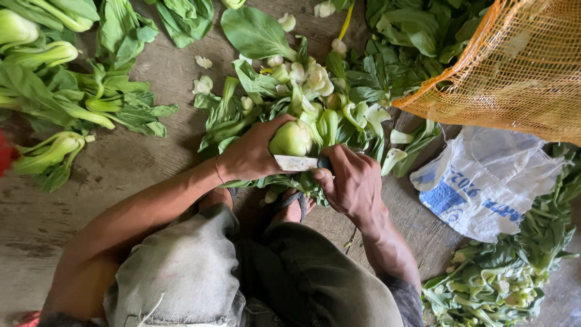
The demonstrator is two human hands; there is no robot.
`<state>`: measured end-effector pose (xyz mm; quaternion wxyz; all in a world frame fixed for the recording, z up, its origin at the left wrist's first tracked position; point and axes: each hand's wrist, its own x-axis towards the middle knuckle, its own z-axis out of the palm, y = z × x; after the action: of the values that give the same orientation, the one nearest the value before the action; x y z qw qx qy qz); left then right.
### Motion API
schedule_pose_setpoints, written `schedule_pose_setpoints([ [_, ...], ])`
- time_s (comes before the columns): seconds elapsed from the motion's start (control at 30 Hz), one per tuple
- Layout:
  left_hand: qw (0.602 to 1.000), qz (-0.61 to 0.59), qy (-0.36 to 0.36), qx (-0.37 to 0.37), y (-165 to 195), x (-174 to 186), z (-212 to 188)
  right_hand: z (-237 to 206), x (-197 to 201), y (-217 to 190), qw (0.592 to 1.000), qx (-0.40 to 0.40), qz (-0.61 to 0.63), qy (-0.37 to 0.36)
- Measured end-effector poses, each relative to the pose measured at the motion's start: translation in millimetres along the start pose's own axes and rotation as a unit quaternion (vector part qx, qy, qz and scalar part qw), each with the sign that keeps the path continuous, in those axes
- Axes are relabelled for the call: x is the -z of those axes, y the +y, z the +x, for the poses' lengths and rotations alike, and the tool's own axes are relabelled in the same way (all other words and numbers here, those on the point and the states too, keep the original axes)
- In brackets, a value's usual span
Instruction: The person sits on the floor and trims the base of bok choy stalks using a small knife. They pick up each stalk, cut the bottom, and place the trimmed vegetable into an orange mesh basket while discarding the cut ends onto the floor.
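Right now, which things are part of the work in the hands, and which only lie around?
In use: left hand, bok choy head, right hand, knife.
Lying about: orange net sack, white plastic bag, cut stem pieces.

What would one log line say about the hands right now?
left hand: grips bok choy | right hand: holds knife at its base | trimmings pile ahead

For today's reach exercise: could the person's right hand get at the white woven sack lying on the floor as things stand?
Probably not at once: the right hand is shut on a knife. The white sack lies close on that side, nothing between.
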<state>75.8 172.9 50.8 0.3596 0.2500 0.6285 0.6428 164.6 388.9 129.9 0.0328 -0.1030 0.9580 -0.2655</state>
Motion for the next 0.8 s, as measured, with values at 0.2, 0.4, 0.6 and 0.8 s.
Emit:
schedule_pose_setpoints([
  [0.2, 0.996, 0.083, 0.025, -0.016, 1.8, -1.6, -3.0, 3.4, -2.6, -2.3, 1.0, 0.005, 0.006, 0.002],
  [0.4, 0.998, 0.059, 0.009, -0.027, 1.6, -4.5, -7.4, 3.7, -9.2, 0.6, 0.999, 0.023, 0.015, -0.016],
  [0.6, 0.995, 0.081, 0.012, -0.056, -6.4, -5.8, -12.4, -0.5, -12.1, 4.1, 0.999, 0.042, 0.004, -0.006],
  [0.8, 0.978, 0.183, 0.018, -0.094, -18.9, -8.1, -16.7, -0.7, -15.7, 5.7, 1.0, 0.0, -0.005, -0.013],
])
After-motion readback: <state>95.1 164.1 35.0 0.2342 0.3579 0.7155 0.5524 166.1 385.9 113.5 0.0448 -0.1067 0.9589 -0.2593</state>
